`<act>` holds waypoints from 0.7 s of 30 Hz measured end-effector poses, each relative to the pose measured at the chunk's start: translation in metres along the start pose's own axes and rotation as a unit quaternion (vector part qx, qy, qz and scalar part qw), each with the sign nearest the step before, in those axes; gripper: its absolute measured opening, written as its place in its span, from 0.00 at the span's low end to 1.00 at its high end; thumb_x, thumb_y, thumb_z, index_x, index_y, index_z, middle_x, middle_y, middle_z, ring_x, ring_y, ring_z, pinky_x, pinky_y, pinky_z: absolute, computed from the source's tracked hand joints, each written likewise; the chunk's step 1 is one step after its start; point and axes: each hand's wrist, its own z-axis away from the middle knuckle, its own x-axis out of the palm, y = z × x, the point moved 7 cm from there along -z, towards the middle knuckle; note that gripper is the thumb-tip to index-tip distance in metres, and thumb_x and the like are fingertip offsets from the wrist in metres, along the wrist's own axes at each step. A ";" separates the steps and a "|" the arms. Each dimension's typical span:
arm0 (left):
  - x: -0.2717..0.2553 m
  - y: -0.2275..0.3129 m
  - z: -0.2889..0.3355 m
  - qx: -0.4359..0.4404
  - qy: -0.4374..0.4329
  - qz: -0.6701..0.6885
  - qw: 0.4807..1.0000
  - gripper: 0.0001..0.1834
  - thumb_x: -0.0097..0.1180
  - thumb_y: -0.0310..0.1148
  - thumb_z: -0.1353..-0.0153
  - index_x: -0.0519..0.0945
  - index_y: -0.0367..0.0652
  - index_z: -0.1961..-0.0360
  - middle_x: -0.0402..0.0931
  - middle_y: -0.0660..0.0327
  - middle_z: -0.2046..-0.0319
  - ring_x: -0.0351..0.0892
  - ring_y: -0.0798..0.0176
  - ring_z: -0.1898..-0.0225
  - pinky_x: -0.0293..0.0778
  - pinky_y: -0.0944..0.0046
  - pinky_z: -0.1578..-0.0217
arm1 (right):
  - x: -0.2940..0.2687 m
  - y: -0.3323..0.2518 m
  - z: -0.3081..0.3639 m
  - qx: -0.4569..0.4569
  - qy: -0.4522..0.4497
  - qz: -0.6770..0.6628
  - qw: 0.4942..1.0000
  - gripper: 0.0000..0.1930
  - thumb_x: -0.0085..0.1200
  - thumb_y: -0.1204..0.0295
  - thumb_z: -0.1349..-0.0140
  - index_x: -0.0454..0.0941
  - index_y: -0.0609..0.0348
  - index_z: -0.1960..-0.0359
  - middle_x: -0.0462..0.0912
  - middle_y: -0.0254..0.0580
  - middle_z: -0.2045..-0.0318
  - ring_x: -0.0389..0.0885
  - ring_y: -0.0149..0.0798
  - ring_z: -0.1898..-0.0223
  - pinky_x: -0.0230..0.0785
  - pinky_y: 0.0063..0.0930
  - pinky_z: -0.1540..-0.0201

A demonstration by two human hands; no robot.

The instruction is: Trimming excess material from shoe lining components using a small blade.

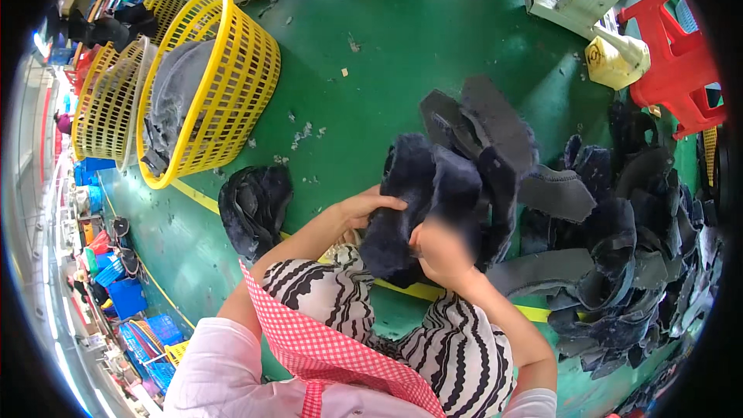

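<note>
I hold the dark fuzzy shoe lining (433, 201) over my lap, left hand (370, 205) fingers curled on its top edge, right hand (443, 251) closed underneath; it looks soft, light, floppy.

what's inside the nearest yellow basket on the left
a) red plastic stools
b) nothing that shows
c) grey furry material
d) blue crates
c: the yellow basket, tipped on the green floor, shows a bundle of grey furry material inside it, while both hands, left hand and right hand, hold a dark furry piece off to its right.
</note>
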 end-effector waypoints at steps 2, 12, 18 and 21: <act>0.011 0.015 0.009 -0.026 0.019 0.026 0.999 0.30 0.56 0.25 0.47 0.64 0.39 0.42 0.74 0.55 0.52 0.77 0.60 0.54 0.75 0.59 0.52 | -0.024 -0.005 -0.010 -0.091 0.110 0.136 0.980 0.10 0.55 0.80 0.61 0.66 0.61 0.76 0.74 0.46 0.66 0.73 0.52 0.62 0.65 0.41 0.57; -0.006 0.067 0.024 0.149 0.085 -0.039 0.984 0.32 0.54 0.23 0.56 0.66 0.38 0.44 0.75 0.57 0.55 0.75 0.63 0.54 0.72 0.62 0.51 | -0.138 0.062 -0.059 0.149 0.286 0.025 0.946 0.13 0.56 0.77 0.52 0.61 0.55 0.76 0.59 0.27 0.77 0.58 0.24 0.73 0.56 0.17 0.69; -0.017 0.109 0.039 0.226 0.155 -0.168 0.947 0.31 0.51 0.21 0.60 0.68 0.35 0.48 0.76 0.57 0.62 0.78 0.63 0.63 0.76 0.63 0.61 | -0.336 0.063 -0.018 -0.023 0.465 0.201 0.862 0.08 0.56 0.81 0.44 0.68 0.60 0.73 0.69 0.26 0.72 0.64 0.25 0.70 0.61 0.18 0.63; -0.032 0.103 0.032 0.163 0.163 -0.094 0.968 0.30 0.51 0.22 0.62 0.70 0.34 0.50 0.76 0.58 0.65 0.77 0.63 0.68 0.75 0.63 0.65 | -0.454 0.079 0.039 0.053 0.489 0.399 0.774 0.11 0.59 0.70 0.45 0.70 0.63 0.73 0.72 0.37 0.75 0.68 0.37 0.72 0.64 0.28 0.63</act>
